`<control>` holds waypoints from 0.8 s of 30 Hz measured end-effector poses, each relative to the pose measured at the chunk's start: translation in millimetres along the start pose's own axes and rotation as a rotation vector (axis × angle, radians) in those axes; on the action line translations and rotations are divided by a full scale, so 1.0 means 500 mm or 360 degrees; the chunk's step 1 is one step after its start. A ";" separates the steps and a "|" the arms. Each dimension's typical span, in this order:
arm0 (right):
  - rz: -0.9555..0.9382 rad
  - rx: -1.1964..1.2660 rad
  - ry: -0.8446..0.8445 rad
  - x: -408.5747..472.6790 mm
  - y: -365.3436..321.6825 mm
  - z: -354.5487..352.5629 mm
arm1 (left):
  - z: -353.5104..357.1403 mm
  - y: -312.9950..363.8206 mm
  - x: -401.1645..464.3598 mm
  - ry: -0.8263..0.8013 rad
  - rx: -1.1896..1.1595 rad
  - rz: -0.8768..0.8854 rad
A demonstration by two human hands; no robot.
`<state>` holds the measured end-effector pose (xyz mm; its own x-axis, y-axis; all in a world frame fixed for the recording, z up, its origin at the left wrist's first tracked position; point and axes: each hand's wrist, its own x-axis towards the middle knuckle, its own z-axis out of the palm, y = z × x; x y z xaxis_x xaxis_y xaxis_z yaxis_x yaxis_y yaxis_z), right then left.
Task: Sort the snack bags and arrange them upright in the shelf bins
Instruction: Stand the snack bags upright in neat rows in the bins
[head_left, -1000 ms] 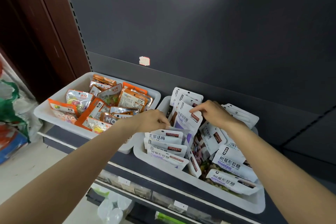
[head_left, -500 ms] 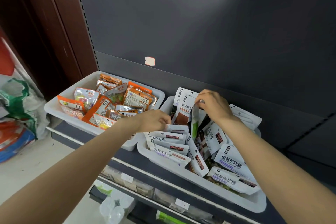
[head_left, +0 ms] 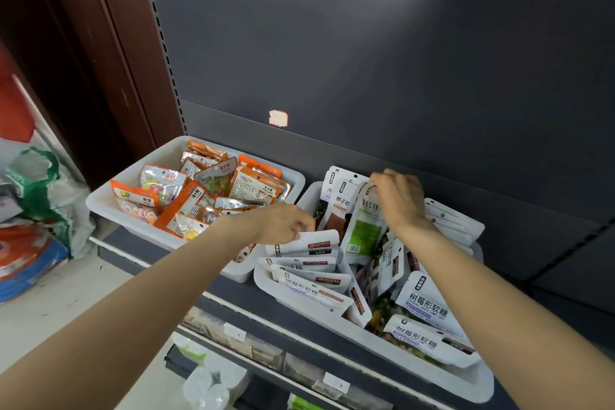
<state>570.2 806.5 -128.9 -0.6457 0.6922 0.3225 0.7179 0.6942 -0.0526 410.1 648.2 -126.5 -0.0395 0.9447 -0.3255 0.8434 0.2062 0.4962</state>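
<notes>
Head view: two white bins point(head_left: 472, 386); left hand point(head_left: 283, 223) grip pinches a white bag point(head_left: 312, 243), right hand point(head_left: 399, 200) a green-panelled bag point(head_left: 362, 230).

dark shelf point(head_left: 293, 304), two white bins side by side on it, left bin point(head_left: 109, 210) under the left forearm, right bin point(head_left: 429, 376) beneath both hands

Right hand point(head_left: 401, 201) moved from the bin's middle to the back row; green-panel bag point(head_left: 364, 226) now upright under its fingers point(head_left: 377, 180). Left hand point(head_left: 283, 223) now pinches a front bag's point(head_left: 307, 245) top.
</notes>
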 end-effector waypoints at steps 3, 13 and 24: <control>0.0079 -0.0052 0.0012 0.003 0.006 0.000 | -0.006 -0.010 0.002 -0.0004 0.0085 -0.0001; -0.0105 -0.0044 -0.0128 0.022 -0.010 0.003 | -0.008 0.011 0.024 0.0038 0.0374 -0.0040; -0.0102 0.0663 -0.0103 0.025 -0.004 0.001 | 0.008 0.005 0.050 0.0099 0.0275 0.0075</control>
<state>560.3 813.9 -125.2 -0.7102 0.6467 0.2782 0.5177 0.7476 -0.4161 413.3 671.1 -136.6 -0.0261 0.9673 -0.2523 0.9244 0.1194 0.3624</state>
